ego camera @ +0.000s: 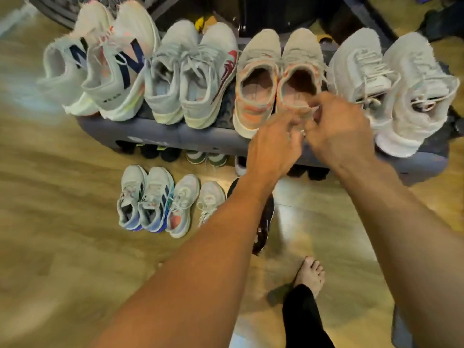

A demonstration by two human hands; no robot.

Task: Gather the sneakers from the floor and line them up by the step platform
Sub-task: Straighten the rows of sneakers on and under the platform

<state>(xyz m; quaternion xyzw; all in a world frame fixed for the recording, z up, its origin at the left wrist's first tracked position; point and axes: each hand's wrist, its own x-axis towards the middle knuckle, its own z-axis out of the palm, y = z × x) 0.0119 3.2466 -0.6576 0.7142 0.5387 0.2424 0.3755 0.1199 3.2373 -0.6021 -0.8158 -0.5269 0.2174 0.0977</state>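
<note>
A: Layout, big to small?

B: Seeing wood floor (62, 247) all round. Across the middle, step platform (155, 133), long side facing near. On top, four pairs in a row, heels near, toes far. From the left: white-navy pair (100, 79), grey-red pair (190, 79), beige-orange pair (256, 79), white pair (391, 84). Packed side by side, presumably to fit the deck and keep heels easy to grab.

A: Anything down on the floor?

B: Yes. Near side of the platform, left of centre: grey-blue pair (144, 199), with white-pink pair (185, 204) just right of it, toes toward the platform. Then a black shoe (263, 222), mostly hidden behind the left forearm. More shoes (206, 158) tucked under the deck, too dark to sort.

A: Hands?

B: Both at the heel of the right beige-orange sneaker (301, 59). Right hand (341, 131) curled, pinching the heel rim. Left hand (273, 146) curled at the same heel; cannot tell through the blur whether gripping or only touching. Probably squaring that shoe against its mate. Sensible to hold at the heel: steers without crushing the upper.

A: Progress?

B: Guessing past halfway. Top row looks set, but floor pairs sit apart from the platform edge.

A: Small stuff?

B: Bare foot (310, 275) near right. Ring (303, 132) where the hands meet; cannot tell which hand.
</note>
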